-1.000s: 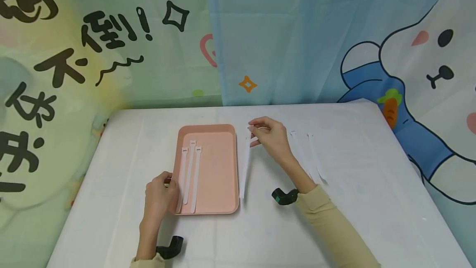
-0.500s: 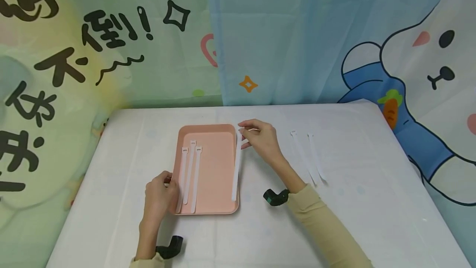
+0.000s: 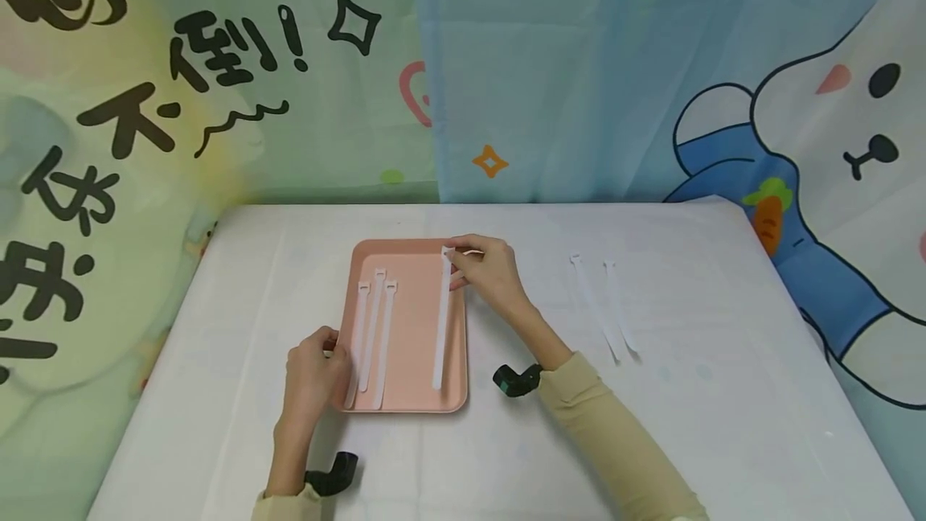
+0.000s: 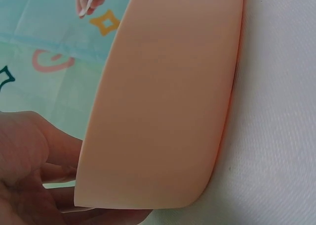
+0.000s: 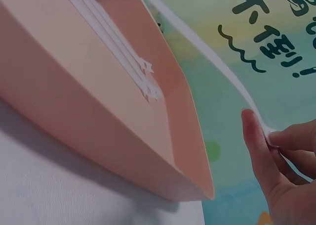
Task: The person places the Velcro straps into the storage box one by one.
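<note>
My right hand (image 3: 490, 273) pinches a flat white cable tie (image 3: 441, 328) by its slotted head end. The strap hangs over the right part of the pink tray (image 3: 415, 344); in the right wrist view, thumb and fingertips meet on its end above the tray rim. Three more white cable ties (image 3: 385, 344) lie lengthwise along the tray's left side, heads toward the far end. My left hand (image 3: 311, 376) grips the tray's left edge near the front corner. In the left wrist view, some left-hand fingers (image 4: 61, 148) are partly hidden behind the tray wall.
Two white cable ties (image 3: 595, 308) lie on the white-covered table (image 3: 723, 392) to the right of the tray. A printed curtain (image 3: 564, 87) hangs behind the table's far edge. Each wrist bears a black camera mount (image 3: 517, 381).
My right hand has moved left, carrying the cable tie from beside the tray to over its right part. The left hand stays at the tray's edge.
</note>
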Demonstrator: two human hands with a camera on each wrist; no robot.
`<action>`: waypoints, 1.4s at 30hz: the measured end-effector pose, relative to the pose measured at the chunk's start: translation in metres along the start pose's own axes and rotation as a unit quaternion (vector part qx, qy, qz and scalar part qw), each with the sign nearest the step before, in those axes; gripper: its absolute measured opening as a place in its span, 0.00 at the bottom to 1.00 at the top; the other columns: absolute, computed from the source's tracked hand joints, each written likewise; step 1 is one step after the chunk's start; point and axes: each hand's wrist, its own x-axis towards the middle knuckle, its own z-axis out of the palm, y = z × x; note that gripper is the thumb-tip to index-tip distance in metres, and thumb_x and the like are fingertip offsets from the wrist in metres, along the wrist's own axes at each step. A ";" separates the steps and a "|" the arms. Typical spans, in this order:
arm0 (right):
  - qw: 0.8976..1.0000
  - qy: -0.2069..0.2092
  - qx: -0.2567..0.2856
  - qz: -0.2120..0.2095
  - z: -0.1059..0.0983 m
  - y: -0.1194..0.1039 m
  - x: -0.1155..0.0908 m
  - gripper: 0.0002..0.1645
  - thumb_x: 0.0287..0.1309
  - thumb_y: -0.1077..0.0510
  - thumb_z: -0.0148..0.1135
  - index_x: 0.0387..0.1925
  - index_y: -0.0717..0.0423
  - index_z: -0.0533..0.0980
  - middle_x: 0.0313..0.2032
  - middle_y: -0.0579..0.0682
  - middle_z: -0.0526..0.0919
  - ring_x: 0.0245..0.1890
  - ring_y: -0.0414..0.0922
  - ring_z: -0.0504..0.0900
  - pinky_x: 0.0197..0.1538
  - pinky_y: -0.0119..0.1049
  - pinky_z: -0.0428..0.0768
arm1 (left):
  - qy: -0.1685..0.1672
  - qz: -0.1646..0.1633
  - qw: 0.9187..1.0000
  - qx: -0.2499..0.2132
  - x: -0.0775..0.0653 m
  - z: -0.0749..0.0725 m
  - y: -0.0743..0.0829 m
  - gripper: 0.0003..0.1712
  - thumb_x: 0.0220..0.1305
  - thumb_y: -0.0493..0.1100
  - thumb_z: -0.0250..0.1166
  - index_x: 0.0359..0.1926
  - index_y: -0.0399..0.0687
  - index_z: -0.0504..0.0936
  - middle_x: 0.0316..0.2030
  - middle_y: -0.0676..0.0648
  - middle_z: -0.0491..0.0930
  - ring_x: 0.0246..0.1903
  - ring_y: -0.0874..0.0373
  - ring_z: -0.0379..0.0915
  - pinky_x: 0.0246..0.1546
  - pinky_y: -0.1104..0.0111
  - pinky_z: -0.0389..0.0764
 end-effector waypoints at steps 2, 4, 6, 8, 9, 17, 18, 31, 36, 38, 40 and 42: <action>1.000 -0.002 0.004 0.003 0.003 0.000 0.001 0.15 0.68 0.63 0.63 0.52 0.66 0.83 0.37 0.59 0.84 0.22 0.53 0.88 0.34 0.43 0.87 | -0.001 0.000 1.000 0.000 0.000 0.000 0.000 0.12 0.62 0.32 0.58 0.42 0.32 0.85 0.36 0.34 0.88 0.38 0.40 0.87 0.34 0.54 0.83; 1.000 -0.002 0.002 0.003 0.006 0.000 0.003 0.15 0.68 0.63 0.62 0.53 0.67 0.83 0.39 0.60 0.84 0.22 0.51 0.88 0.34 0.42 0.87 | -0.002 -0.002 1.000 -0.001 0.000 0.000 0.001 0.12 0.62 0.32 0.58 0.42 0.32 0.85 0.36 0.34 0.87 0.37 0.40 0.87 0.33 0.55 0.83; 1.000 -0.002 0.003 0.004 0.009 0.001 0.004 0.15 0.68 0.64 0.62 0.53 0.67 0.83 0.40 0.60 0.84 0.22 0.51 0.88 0.35 0.43 0.87 | -0.001 -0.004 1.000 0.000 0.000 0.000 0.002 0.12 0.62 0.32 0.58 0.42 0.32 0.85 0.36 0.34 0.87 0.36 0.41 0.86 0.32 0.56 0.82; 1.000 -0.001 0.003 0.006 0.012 0.001 0.006 0.15 0.68 0.64 0.62 0.53 0.67 0.83 0.40 0.61 0.85 0.22 0.53 0.88 0.36 0.46 0.87 | 0.001 -0.006 1.000 0.002 0.000 0.000 0.002 0.12 0.62 0.32 0.58 0.42 0.32 0.85 0.36 0.34 0.87 0.36 0.42 0.86 0.31 0.57 0.82; 1.000 0.000 0.004 0.008 0.013 0.001 0.006 0.15 0.68 0.64 0.62 0.52 0.67 0.83 0.40 0.60 0.85 0.23 0.55 0.88 0.37 0.48 0.87 | 0.002 -0.006 1.000 0.003 0.000 0.000 0.003 0.12 0.62 0.32 0.58 0.42 0.32 0.85 0.36 0.34 0.87 0.35 0.42 0.86 0.30 0.58 0.82; 1.000 0.001 -0.006 0.028 0.027 0.006 0.012 0.14 0.67 0.64 0.62 0.51 0.64 0.84 0.36 0.59 0.86 0.27 0.62 0.89 0.40 0.57 0.85 | 0.006 0.000 1.000 0.009 0.000 0.001 0.002 0.12 0.61 0.32 0.59 0.41 0.31 0.85 0.36 0.33 0.88 0.35 0.40 0.87 0.30 0.56 0.83; 0.999 -0.001 -0.008 0.031 0.029 0.006 0.013 0.13 0.68 0.64 0.62 0.50 0.64 0.84 0.36 0.59 0.86 0.27 0.62 0.89 0.39 0.57 0.85 | 0.006 -0.001 1.000 0.009 0.000 0.002 0.002 0.12 0.61 0.32 0.58 0.41 0.31 0.85 0.36 0.33 0.88 0.35 0.41 0.87 0.30 0.56 0.82; 0.999 -0.029 -0.013 0.034 0.049 0.012 0.023 0.14 0.68 0.65 0.61 0.51 0.67 0.83 0.35 0.60 0.86 0.30 0.65 0.88 0.38 0.54 0.86 | 0.006 -0.002 1.000 0.008 -0.001 0.001 0.002 0.12 0.62 0.32 0.58 0.41 0.32 0.85 0.36 0.34 0.88 0.35 0.42 0.86 0.29 0.58 0.81; 0.998 -0.036 -0.029 0.029 0.055 0.018 0.027 0.12 0.67 0.67 0.62 0.49 0.68 0.83 0.34 0.62 0.86 0.29 0.65 0.88 0.34 0.52 0.87 | 0.006 -0.003 1.000 0.006 -0.001 0.002 0.002 0.11 0.62 0.32 0.59 0.41 0.32 0.85 0.36 0.34 0.88 0.35 0.42 0.87 0.29 0.58 0.81; 0.998 -0.038 -0.030 0.029 0.057 0.021 0.029 0.12 0.66 0.69 0.62 0.48 0.69 0.84 0.33 0.64 0.86 0.29 0.66 0.88 0.33 0.52 0.86 | 0.007 -0.002 1.000 0.007 -0.001 0.002 0.002 0.11 0.62 0.32 0.59 0.41 0.32 0.85 0.36 0.34 0.88 0.35 0.42 0.86 0.29 0.58 0.81; 0.998 -0.041 -0.039 0.033 0.059 0.024 0.031 0.12 0.65 0.69 0.62 0.47 0.69 0.84 0.32 0.66 0.87 0.28 0.65 0.88 0.32 0.51 0.87 | 0.008 -0.002 1.000 0.007 -0.001 0.002 0.002 0.11 0.62 0.32 0.59 0.41 0.32 0.85 0.36 0.34 0.88 0.35 0.42 0.86 0.30 0.57 0.82; 0.997 -0.043 -0.051 0.041 0.060 0.027 0.032 0.11 0.65 0.69 0.62 0.47 0.68 0.85 0.31 0.67 0.87 0.26 0.64 0.88 0.31 0.49 0.87 | 0.008 0.000 1.000 0.008 -0.001 0.003 0.002 0.11 0.62 0.32 0.58 0.41 0.32 0.85 0.36 0.34 0.88 0.36 0.41 0.87 0.31 0.55 0.83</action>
